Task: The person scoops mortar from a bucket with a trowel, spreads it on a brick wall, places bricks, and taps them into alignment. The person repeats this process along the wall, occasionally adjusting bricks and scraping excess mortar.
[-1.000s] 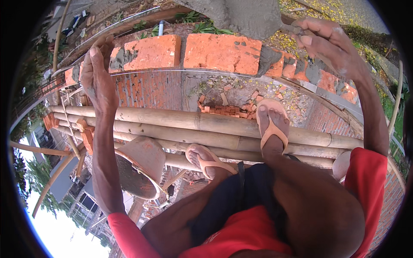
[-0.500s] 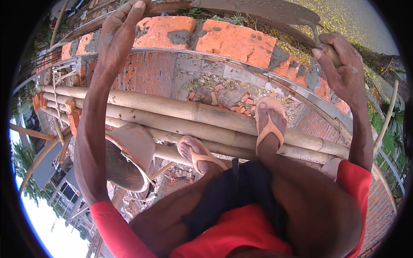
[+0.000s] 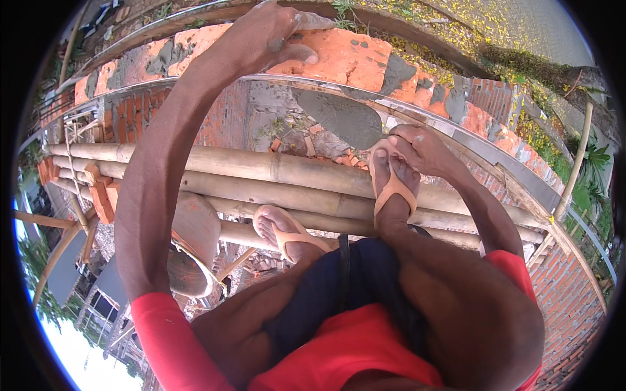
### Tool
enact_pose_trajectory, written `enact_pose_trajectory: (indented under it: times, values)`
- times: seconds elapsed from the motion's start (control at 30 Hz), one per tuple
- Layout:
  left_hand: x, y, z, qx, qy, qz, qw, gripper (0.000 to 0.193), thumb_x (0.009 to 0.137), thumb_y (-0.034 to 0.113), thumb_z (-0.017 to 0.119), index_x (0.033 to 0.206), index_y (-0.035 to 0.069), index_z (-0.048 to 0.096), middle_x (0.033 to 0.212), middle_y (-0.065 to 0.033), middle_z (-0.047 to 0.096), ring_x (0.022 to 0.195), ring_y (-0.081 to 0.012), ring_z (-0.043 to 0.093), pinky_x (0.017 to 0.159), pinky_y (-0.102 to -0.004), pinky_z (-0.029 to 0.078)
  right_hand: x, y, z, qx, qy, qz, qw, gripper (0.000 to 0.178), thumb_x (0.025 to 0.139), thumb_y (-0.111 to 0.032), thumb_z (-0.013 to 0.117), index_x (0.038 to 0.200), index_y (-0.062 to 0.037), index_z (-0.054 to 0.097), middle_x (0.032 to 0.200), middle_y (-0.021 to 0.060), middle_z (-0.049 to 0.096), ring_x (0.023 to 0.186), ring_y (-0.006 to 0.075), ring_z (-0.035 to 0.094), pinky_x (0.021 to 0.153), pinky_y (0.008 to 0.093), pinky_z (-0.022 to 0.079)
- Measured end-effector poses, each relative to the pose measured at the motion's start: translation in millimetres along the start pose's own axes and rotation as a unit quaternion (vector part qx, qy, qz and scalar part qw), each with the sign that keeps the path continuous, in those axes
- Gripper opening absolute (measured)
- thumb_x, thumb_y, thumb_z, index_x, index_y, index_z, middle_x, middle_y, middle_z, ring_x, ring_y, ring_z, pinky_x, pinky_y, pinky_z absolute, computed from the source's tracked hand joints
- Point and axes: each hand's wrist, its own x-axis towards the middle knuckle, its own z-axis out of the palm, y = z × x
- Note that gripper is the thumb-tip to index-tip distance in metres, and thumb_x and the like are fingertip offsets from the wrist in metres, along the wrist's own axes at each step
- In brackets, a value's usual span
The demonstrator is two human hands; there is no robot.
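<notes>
Beyond the bamboo poles runs a wall-top course of orange bricks (image 3: 339, 57) with grey mortar in the joints. My left hand (image 3: 277, 39) rests over the bricks, thumb and forefinger stretched apart and smeared with mortar. Its other fingers are partly hidden. My right hand (image 3: 420, 148) is closed round the handle of a trowel (image 3: 342, 119), just above my right foot. The trowel's wide blade is coated in wet grey mortar and hangs on the near side of the wall, below the bricks' near edge.
My sandalled feet stand on several bamboo poles (image 3: 313, 171), with gaps and rubble far below. A mortar bucket (image 3: 195, 228) sits tilted at the left, near loose bricks (image 3: 101, 195). A pale straight strip (image 3: 306, 81) runs along the wall's near edge.
My right hand has brought the trowel from beyond the wall down to its near side. My left hand has moved right along the bricks. The view has shifted slightly.
</notes>
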Motion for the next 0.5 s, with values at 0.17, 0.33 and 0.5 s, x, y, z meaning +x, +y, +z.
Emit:
enact_pose_trajectory:
  times: [0.17, 0.33, 0.5]
  values:
    - [0, -5, 4, -0.048, 0.109, 0.125, 0.985, 0.067, 0.086, 0.044, 0.078, 0.142, 0.01, 0.064, 0.121, -0.0158, 0.074, 0.105, -0.0287, 0.072, 0.088, -0.0451, 0.06, -5, 5, 4, 0.014, 0.106, -0.016, 0.994, 0.029, 0.104, -0.026, 0.058, 0.099, 0.0014, 0.066, 0.091, 0.0201, 0.069, 0.086, 0.0401, 0.067, 0.074, 0.0484, 0.052]
    - [-2, -3, -9, -0.142, -0.041, -0.023, 0.989, 0.06, 0.092, 0.039, 0.075, 0.144, 0.01, 0.062, 0.125, -0.0168, 0.072, 0.103, -0.0281, 0.071, 0.09, -0.0438, 0.058, -44, 13, -22, -0.04, 0.093, 0.019, 0.995, 0.026, 0.103, -0.025, 0.062, 0.104, 0.0005, 0.068, 0.09, 0.0175, 0.068, 0.084, 0.0372, 0.068, 0.073, 0.0458, 0.052]
    - [-2, -5, -4, -0.016, 0.049, 0.081, 0.995, 0.06, 0.092, 0.042, 0.072, 0.144, 0.011, 0.063, 0.127, -0.0174, 0.072, 0.116, -0.0288, 0.068, 0.099, -0.047, 0.057, -83, -6, -38, -0.088, 0.146, 0.011, 0.985, 0.024, 0.1, -0.019, 0.066, 0.108, 0.0036, 0.067, 0.08, 0.0174, 0.064, 0.074, 0.0343, 0.064, 0.066, 0.0428, 0.051]
